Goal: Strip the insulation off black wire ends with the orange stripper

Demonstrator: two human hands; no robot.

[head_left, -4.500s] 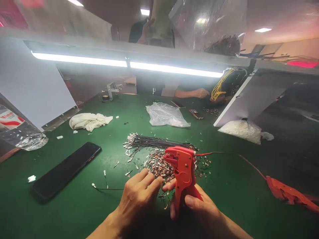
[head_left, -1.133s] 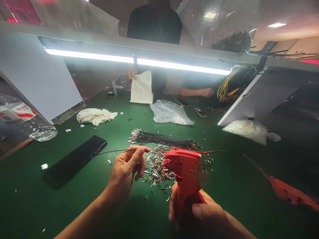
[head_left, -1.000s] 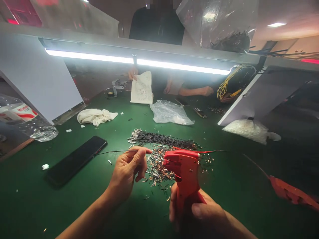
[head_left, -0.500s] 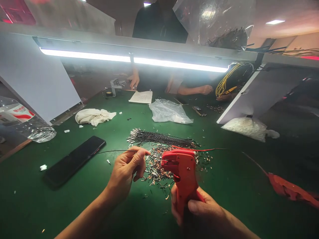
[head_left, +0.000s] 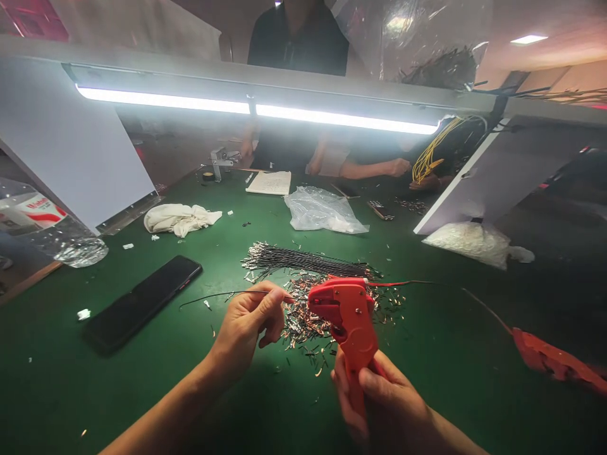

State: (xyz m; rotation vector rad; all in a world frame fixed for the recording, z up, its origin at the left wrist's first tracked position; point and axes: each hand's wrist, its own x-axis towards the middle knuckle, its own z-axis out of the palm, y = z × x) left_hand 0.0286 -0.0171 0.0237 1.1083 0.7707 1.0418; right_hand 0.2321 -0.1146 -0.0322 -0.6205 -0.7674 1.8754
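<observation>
Wire trails leftward from the pinching left grip

I see a left hand and a right hand, both bare; the left forearm, lower left of the frame, and right forearm, lower right, are uncovered as far as the edge.

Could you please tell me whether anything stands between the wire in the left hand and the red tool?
Nothing visible stands between the wire and the red tool; the scraps seem to lie below, on the table.
</observation>
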